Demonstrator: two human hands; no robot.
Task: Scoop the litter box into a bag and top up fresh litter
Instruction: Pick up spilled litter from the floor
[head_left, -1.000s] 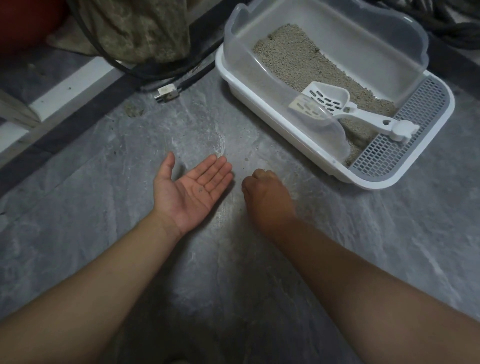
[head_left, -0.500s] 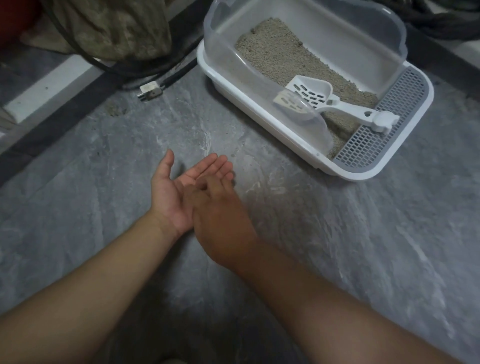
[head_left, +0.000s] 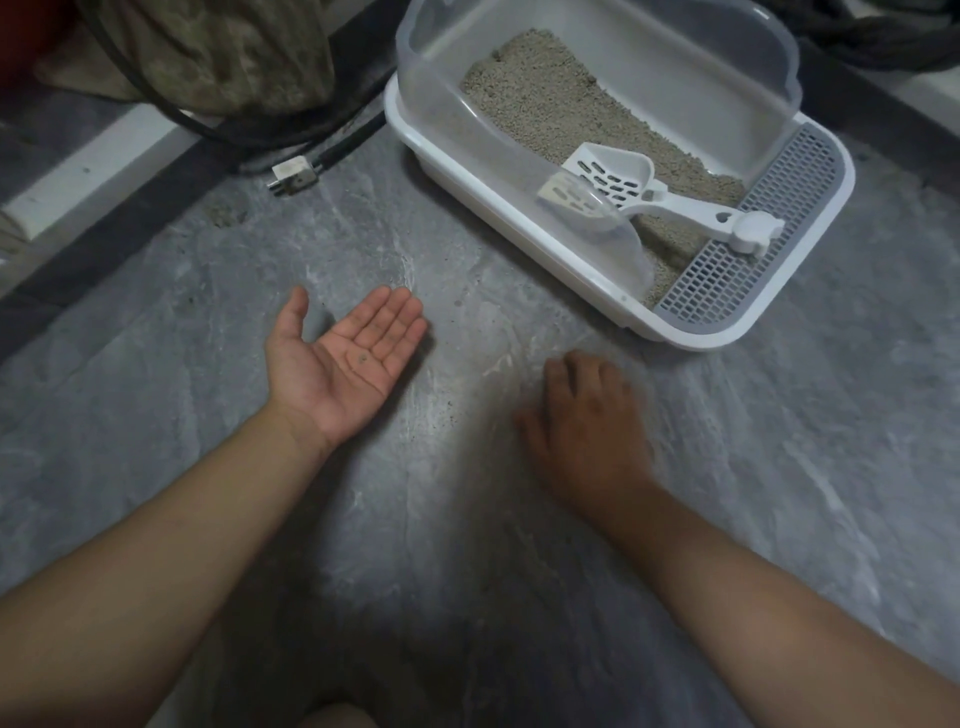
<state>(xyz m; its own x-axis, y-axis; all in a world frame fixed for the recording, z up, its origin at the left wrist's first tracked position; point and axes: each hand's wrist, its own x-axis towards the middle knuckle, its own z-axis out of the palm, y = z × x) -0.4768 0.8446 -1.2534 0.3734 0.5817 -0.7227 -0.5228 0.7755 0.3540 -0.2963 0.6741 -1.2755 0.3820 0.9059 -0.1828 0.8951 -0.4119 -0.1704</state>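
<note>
Single head-worn view, looking forward and steeply down, close over grey floor (head_left: 727, 493), wide-angle.

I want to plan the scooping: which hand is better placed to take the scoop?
Right. The right hand is nearest the scoop; the left hand cups litter grains.

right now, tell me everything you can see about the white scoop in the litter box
The scoop is white, plastic by its look, with a slotted, raised-sided bowl and a flat handle ending in a round knob. It lies inside the litter box, bowl on the grey litter, handle end on the grey grid panel. Its bowl sits behind the box's clear wall, which blurs part of it. Neither hand touches it.
</note>
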